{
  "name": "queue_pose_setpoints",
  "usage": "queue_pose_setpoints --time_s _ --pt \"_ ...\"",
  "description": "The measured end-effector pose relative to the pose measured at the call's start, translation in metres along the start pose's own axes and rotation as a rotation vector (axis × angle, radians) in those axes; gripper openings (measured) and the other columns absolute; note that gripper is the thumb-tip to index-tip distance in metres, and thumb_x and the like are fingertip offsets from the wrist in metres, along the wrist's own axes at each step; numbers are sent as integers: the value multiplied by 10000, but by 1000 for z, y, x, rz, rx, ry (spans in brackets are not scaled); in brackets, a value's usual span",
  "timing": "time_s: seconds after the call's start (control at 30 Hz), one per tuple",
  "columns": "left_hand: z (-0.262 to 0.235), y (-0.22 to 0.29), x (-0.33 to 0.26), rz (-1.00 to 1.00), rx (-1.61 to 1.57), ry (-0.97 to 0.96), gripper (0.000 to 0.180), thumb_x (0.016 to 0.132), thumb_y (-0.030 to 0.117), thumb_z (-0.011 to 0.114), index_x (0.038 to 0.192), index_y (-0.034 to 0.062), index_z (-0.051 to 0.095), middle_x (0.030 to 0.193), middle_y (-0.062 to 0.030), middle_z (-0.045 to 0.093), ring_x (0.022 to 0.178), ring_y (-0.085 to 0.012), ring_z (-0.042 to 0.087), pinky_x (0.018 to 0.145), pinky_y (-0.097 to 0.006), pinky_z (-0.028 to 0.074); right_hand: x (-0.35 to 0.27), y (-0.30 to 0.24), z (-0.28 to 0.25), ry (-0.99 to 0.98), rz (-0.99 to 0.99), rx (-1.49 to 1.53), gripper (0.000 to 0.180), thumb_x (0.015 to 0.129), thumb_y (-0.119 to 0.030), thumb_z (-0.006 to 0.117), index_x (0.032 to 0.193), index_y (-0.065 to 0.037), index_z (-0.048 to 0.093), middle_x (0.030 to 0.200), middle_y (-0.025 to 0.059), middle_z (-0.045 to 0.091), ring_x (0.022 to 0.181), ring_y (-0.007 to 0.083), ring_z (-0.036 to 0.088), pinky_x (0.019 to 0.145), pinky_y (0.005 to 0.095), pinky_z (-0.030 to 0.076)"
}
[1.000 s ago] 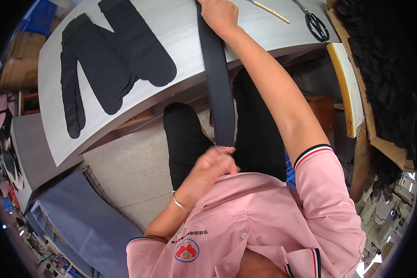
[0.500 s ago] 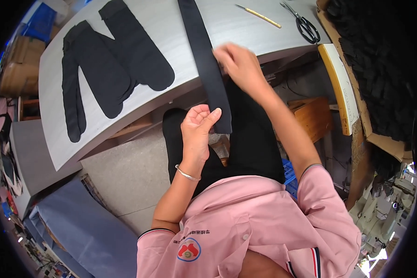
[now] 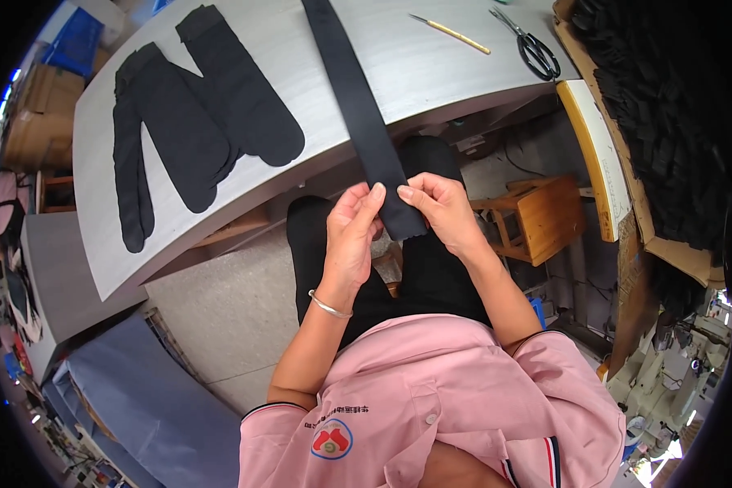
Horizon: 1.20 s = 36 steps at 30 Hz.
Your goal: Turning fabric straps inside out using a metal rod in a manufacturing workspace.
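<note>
A long black fabric strip [image 3: 356,110] runs from the far side of the table over its near edge and ends above my lap. My left hand [image 3: 355,224] pinches its left edge near the lower end, thumb on top. Opposite, my right hand [image 3: 441,210] grips the right edge between thumb and fingers. The strip lies flat between both hands, its raw end [image 3: 407,232] hanging just below them. Some fingertips are hidden beneath the cloth.
Several flat black fabric pieces [image 3: 183,122] with rounded ends lie on the grey table [image 3: 98,203] at left. A yellow-handled pointed tool [image 3: 455,37] and black-handled scissors [image 3: 537,57] rest at the far right. Beside them stands a cardboard box [image 3: 699,264] of black pieces. A wooden stool [image 3: 549,220] is below.
My right hand has come down along the strip to its lower end and now grips the right edge. My left hand has stayed nearly in place.
</note>
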<state>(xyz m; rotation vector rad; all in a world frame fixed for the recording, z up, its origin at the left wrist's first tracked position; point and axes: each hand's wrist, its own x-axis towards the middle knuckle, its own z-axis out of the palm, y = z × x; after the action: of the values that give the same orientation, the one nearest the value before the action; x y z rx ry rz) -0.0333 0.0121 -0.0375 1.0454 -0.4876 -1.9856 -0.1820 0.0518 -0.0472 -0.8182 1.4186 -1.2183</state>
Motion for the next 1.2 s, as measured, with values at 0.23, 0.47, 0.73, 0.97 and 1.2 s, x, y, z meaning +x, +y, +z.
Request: queue_pose_setpoints --time_s 0.23,0.47,0.73,0.97,1.2 --pt "-15 -11 19 56 223 -101 130 925 194 706 948 71 673 691 77 597 518 11 417 452 -181 272 -13 -3 -5 -89 -83 -306 211 988 -196 615 889 -10 631 738 -28 609 566 35 533 516 192 423" --pt "16 -6 1 751 882 139 635 812 89 764 1359 -6 456 1251 -145 547 1135 -247 534 966 -369 453 -11 -16 -8 -151 169 -59 184 993 -186 591 888 -35 596 752 -34 573 538 28 510 454 172 413" --pt "31 31 77 1168 1625 -234 457 966 136 561 1364 -68 470 1459 -250 440 1399 -384 368 1169 -482 260 -10 -25 1 -4 44 -120 388 978 -193 608 682 -57 398 590 -35 401 494 27 450 426 231 367" --pt "44 65 151 1140 1753 -161 460 1020 187 479 1399 -69 431 1494 -256 396 1425 -376 330 1187 -442 243 -32 -25 3 -7 3 -122 359 1010 -227 564 741 -28 434 618 -1 462 519 40 507 458 238 385" --pt "51 90 210 1162 1746 -143 452 1005 166 487 1388 -70 441 1485 -246 407 1426 -364 326 1193 -434 241 -57 -24 -13 -19 49 -188 311 1013 -214 555 789 -11 483 611 18 500 523 57 543 468 244 402"
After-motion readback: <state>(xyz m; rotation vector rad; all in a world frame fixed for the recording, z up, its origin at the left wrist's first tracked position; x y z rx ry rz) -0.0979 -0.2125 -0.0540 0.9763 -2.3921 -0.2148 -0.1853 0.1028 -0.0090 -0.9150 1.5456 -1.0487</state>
